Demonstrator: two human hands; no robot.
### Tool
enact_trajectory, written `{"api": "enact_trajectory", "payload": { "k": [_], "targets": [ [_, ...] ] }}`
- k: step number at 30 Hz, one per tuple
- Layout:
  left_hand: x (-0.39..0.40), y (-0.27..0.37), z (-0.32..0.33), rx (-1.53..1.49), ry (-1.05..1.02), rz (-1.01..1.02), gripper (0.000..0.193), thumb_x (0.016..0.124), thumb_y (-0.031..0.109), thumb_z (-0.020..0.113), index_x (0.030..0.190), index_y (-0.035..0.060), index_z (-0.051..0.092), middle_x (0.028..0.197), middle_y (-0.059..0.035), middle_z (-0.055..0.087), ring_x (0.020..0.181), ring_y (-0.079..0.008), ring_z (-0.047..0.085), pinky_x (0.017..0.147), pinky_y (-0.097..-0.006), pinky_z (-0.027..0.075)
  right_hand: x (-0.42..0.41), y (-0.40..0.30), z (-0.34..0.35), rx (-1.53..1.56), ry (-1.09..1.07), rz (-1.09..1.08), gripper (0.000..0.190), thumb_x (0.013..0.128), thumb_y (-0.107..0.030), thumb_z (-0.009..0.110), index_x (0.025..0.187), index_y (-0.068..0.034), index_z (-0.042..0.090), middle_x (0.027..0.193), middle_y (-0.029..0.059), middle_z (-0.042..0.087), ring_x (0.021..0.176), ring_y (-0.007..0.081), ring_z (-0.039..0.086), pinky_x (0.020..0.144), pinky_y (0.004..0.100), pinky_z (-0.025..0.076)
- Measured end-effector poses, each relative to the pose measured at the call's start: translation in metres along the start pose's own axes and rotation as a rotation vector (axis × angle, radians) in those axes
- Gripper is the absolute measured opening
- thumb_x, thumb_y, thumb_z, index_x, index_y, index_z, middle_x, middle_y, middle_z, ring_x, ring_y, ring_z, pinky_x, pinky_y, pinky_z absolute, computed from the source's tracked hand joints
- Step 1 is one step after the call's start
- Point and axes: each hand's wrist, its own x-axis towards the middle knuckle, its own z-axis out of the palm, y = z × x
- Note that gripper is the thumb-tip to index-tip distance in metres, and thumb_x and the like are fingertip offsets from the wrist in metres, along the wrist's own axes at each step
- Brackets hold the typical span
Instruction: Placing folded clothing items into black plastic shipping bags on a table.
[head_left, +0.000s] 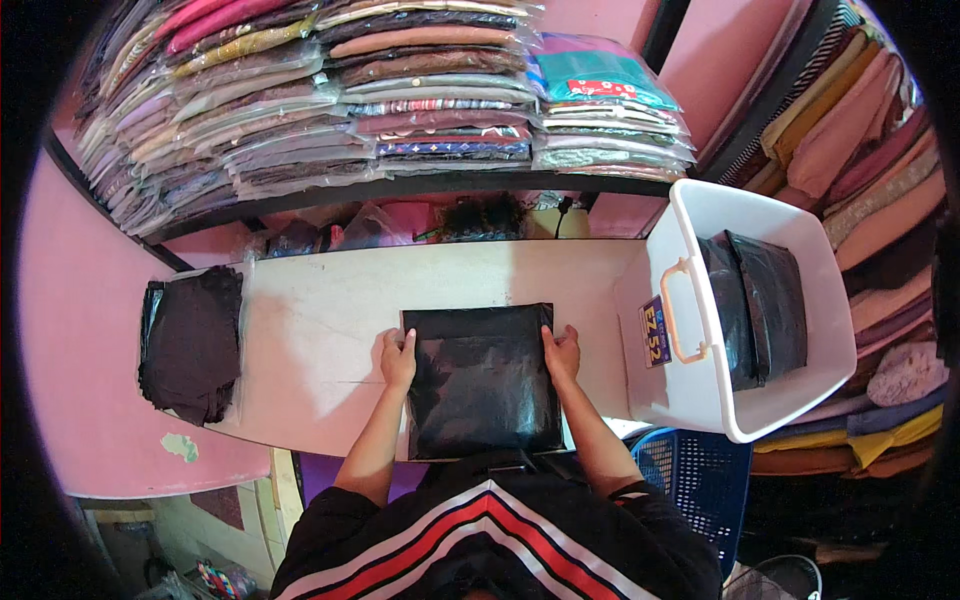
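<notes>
A black plastic packet (484, 382), flat and roughly square, lies on the white tabletop (300, 322) in front of me. My left hand (399, 360) grips its left edge near the far corner, thumb on top. On the opposite edge, my right hand (562, 354) holds it the same way. The packet's near edge reaches the table's front rim by my body. What it contains is hidden. To the right, a white plastic bin (637, 315) with a beige handle (679, 315) contains more black packets (769, 300).
A stack of black sheets or bags (195, 345) sits at the table's left end. Above the back edge, a dark shelf (420, 184) carries piles of clothes in clear bags (442, 97). A blue perforated basket (697, 480) stands below right. Folded garments (885, 225) fill the right side.
</notes>
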Motion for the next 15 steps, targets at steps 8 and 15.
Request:
{"api": "enact_trajectory", "payload": {
  "k": [8,15],
  "targets": [
    [0.021,-0.006,0.013,-0.076,-0.175,0.127,0.030,0.081,0.027,0.062,0.081,-0.0022,0.059,0.070,-0.0053,0.055,0.068,-0.0163,0.051,0.066,-0.0271,0.042,0.038,0.042,0.018,0.060,-0.055,-0.042,0.057,0.075,-0.044,0.064,0.108,0.002,0.055,0.098,0.0183,0.061,0.089,0.0312,0.060,0.078,0.0392,0.046],
    [0.027,-0.056,0.012,-0.486,-0.304,-0.065,0.032,0.086,0.024,0.057,0.107,0.0005,0.049,0.095,-0.0060,0.055,0.092,-0.0161,0.049,0.081,-0.0286,0.039,-0.022,0.019,0.015,0.519,-0.311,0.120,0.066,0.071,-0.046,0.069,0.106,0.009,0.054,0.096,0.0161,0.061,0.084,0.0244,0.060,0.074,0.0364,0.048]
  ]
}}
